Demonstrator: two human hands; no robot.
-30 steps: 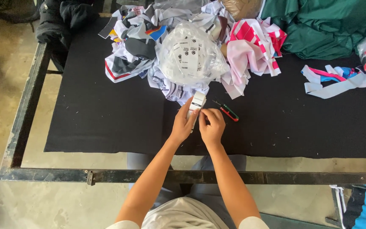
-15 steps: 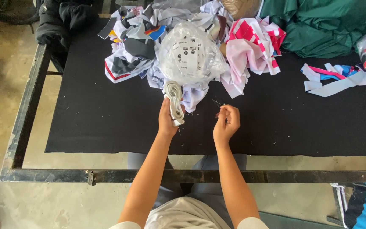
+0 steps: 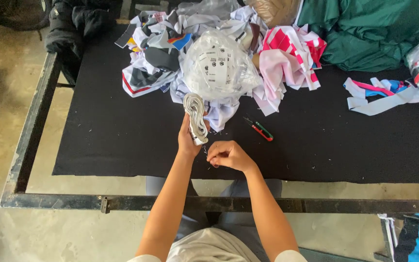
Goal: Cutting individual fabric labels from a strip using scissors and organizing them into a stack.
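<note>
hands (image 3: 204,145): 2 | label bundle (image 3: 196,118): 1 | snips (image 3: 260,129): 1 | clear bag (image 3: 219,65): 1

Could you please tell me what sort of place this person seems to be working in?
Probably a small garment or sewing workshop. A heap of cut fabric pieces and folded green cloth lie on a black-covered worktable, thread snips sit nearby, and the left hand holds a bundle of white strips.

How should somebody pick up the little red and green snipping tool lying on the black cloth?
Probably by its thicker red and green handle, coming straight down from above. The small red and green thread snips lie flat and slanted on the black cloth table cover, with bare cloth all around, so fingers can close across the handle's two long sides. The thin upper-left tip looks like the blade end, so keep off it.
</note>
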